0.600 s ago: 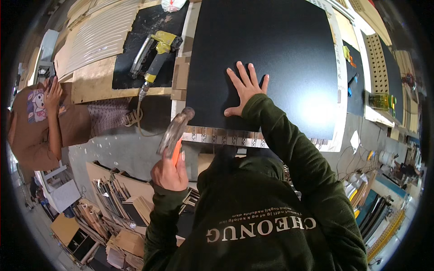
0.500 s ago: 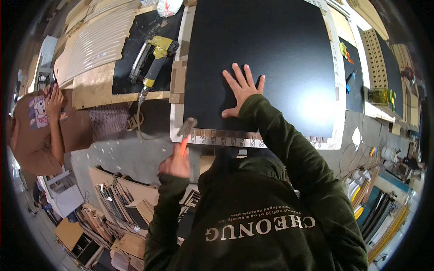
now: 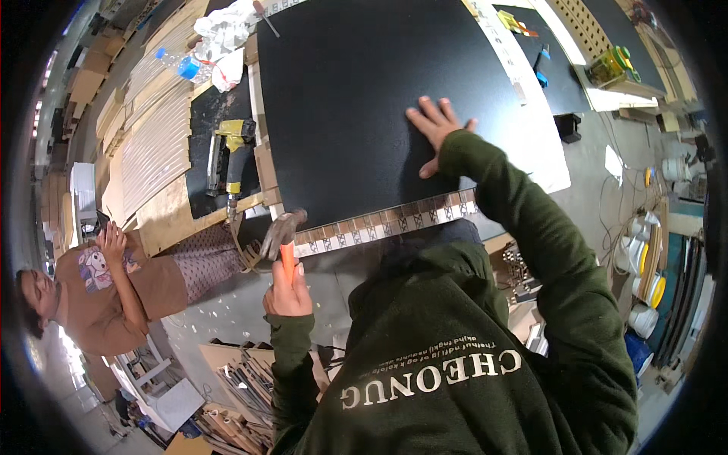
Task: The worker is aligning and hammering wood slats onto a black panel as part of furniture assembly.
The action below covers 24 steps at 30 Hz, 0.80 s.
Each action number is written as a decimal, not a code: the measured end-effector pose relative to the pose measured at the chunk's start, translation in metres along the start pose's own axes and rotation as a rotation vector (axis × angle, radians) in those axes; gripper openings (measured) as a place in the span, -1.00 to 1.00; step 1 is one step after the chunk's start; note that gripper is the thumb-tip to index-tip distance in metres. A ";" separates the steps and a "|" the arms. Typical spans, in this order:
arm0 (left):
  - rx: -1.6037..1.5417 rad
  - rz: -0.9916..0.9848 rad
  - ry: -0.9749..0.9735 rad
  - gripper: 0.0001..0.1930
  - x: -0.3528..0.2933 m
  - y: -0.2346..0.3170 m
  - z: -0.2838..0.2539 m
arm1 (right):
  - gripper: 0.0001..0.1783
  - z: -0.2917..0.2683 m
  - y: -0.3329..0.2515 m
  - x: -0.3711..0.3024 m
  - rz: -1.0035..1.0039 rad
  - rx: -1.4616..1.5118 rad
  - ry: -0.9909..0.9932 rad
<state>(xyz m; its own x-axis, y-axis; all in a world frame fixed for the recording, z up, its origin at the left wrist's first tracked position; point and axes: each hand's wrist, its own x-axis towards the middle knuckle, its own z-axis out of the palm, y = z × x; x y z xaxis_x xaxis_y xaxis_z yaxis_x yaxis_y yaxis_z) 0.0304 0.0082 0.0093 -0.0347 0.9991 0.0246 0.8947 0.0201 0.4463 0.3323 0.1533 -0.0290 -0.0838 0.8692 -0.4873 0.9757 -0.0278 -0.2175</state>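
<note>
My left hand (image 3: 289,293) is closed around the orange handle of a claw hammer (image 3: 283,233). The metal head is raised by the near left corner of a large black panel (image 3: 356,98); whether it touches cannot be told. My right hand (image 3: 440,130) lies palm down on the panel toward its right side, fingers spread and holding nothing. Beneath the panel's near edge runs a pale strip (image 3: 379,230) with dark repeated marks.
Left of the panel are a yellow-and-grey air nailer (image 3: 233,155), a plastic bottle (image 3: 184,65) and crumpled white plastic (image 3: 226,34). A person in brown (image 3: 114,280) holds a dark phone-like object (image 3: 101,220). A blue-handled tool (image 3: 541,67) and green-lidded jar (image 3: 611,67) are right.
The view has turned and shifted, showing more of the left side. The hammer has come up closer to the panel's near left corner. My right hand now rests farther right on the panel.
</note>
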 end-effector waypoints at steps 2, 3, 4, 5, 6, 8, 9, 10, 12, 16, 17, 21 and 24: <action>-0.024 -0.017 0.028 -0.80 -0.003 0.002 0.012 | 0.20 0.004 0.011 -0.002 0.079 -0.014 -0.033; -0.057 -0.030 0.063 -0.80 -0.002 -0.001 0.025 | 0.21 0.005 0.014 -0.003 0.102 -0.019 -0.041; 0.236 -0.118 -0.204 -0.80 -0.001 -0.015 0.032 | 0.21 0.005 0.010 -0.004 0.098 -0.009 -0.046; 0.313 -0.123 -0.161 -0.81 -0.001 -0.025 0.040 | 0.21 0.006 0.007 -0.004 0.098 -0.017 -0.042; 0.272 -0.122 -0.212 -0.80 0.006 -0.024 0.034 | 0.22 0.006 0.010 0.001 0.115 -0.027 -0.030; 0.224 -0.117 -0.275 -0.79 0.012 -0.003 0.022 | 0.22 0.007 0.016 0.004 0.123 -0.024 -0.029; 0.093 -0.055 -0.155 -0.77 0.010 0.011 0.013 | 0.22 0.008 0.016 0.001 0.111 -0.018 -0.031; -0.040 0.006 -0.035 -0.75 0.008 0.018 0.010 | 0.23 0.008 0.017 -0.002 0.101 -0.011 -0.004; 0.000 -0.003 -0.088 -0.74 0.004 0.014 0.018 | 0.21 0.006 0.015 -0.005 0.101 -0.004 -0.022; 0.260 -0.005 -0.261 -0.72 0.014 -0.006 0.036 | 0.20 0.008 0.015 0.001 0.082 0.001 -0.030; 0.177 0.083 -0.213 -0.72 0.017 -0.001 0.032 | 0.21 0.008 0.016 0.003 0.081 0.004 -0.040; -0.113 0.111 -0.046 -0.71 0.009 0.025 0.023 | 0.19 0.009 0.018 -0.002 0.075 0.002 0.020; 0.225 0.061 -0.301 -0.75 0.015 0.016 0.049 | 0.19 0.011 0.019 0.000 0.082 0.036 -0.003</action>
<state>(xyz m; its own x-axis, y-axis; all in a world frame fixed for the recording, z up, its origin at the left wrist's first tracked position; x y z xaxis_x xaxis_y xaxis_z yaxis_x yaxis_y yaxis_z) 0.0657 0.0253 -0.0270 0.1241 0.9644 -0.2336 0.9677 -0.0656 0.2434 0.3482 0.1475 -0.0422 -0.0045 0.8618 -0.5073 0.9713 -0.1169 -0.2071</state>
